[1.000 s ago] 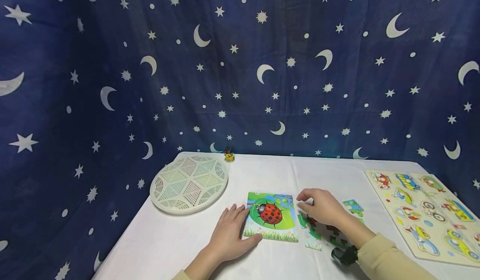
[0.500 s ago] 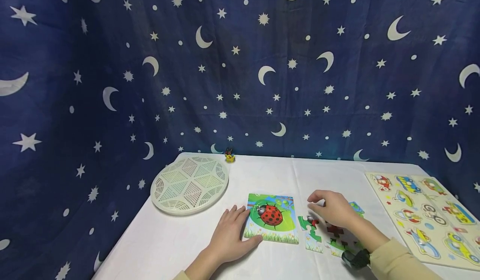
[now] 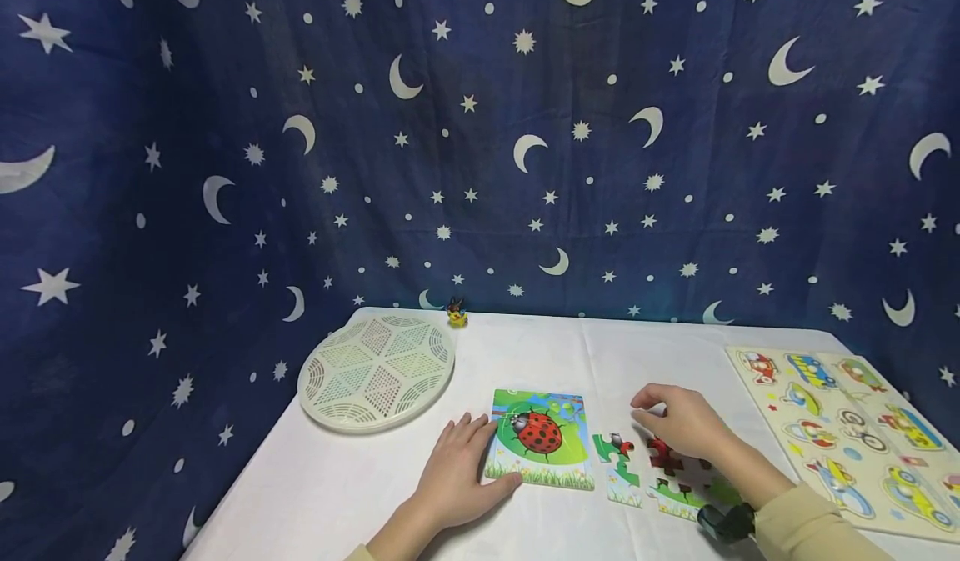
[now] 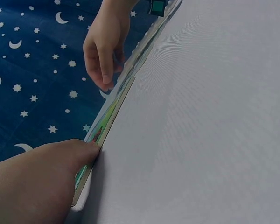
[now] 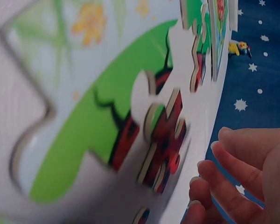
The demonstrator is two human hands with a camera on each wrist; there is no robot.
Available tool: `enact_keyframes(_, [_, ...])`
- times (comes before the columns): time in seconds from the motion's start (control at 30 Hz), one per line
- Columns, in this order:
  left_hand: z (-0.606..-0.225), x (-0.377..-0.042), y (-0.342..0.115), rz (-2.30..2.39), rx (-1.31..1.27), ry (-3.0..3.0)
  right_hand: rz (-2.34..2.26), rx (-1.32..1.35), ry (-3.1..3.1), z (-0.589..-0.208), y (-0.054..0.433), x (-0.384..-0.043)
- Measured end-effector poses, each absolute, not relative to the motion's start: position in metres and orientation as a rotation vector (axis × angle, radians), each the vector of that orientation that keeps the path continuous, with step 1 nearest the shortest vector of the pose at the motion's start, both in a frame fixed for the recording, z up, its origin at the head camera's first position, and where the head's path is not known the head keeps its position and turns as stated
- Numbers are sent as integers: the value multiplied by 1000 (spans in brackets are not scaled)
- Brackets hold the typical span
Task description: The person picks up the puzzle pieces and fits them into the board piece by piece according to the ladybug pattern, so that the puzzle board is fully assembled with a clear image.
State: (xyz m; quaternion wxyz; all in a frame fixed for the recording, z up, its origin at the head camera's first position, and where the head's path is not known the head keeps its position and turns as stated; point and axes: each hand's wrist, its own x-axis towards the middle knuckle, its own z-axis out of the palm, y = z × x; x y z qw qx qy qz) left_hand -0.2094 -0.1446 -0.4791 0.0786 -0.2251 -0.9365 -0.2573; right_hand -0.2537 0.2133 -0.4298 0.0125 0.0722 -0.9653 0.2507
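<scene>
A square ladybug puzzle (image 3: 538, 440) lies on the white table. My left hand (image 3: 461, 469) rests beside it, fingertips touching its left edge and the thumb (image 4: 86, 151) against its near edge. Over the loose pieces to the right hovers my right hand (image 3: 682, 419), its fingers loosely bent and nothing between them. Below it is a red puzzle piece (image 3: 663, 458); in the right wrist view that red piece (image 5: 163, 144) is apart from the fingers. Two joined pieces (image 3: 624, 478) lie just right of the puzzle. A grass-edged piece (image 3: 675, 498) is near the wrist, which partly hides other pieces.
A round pale game board (image 3: 377, 372) with colored holes stands at the left. A wooden peg puzzle (image 3: 847, 436) with vehicle pictures lies at the right. One small yellow figurine (image 3: 457, 315) is at the back edge, before a dark blue star-and-moon curtain (image 3: 480, 169).
My right hand has moved right, away from the ladybug puzzle, uncovering the joined pieces and the red piece. The left hand stays in place on the puzzle's edge.
</scene>
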Motion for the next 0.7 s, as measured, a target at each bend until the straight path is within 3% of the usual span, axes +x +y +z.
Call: enact_keyframes(0.7, [-480, -210, -145, -769, -666, -2814, 786, 104, -3051, -428, 246, -251])
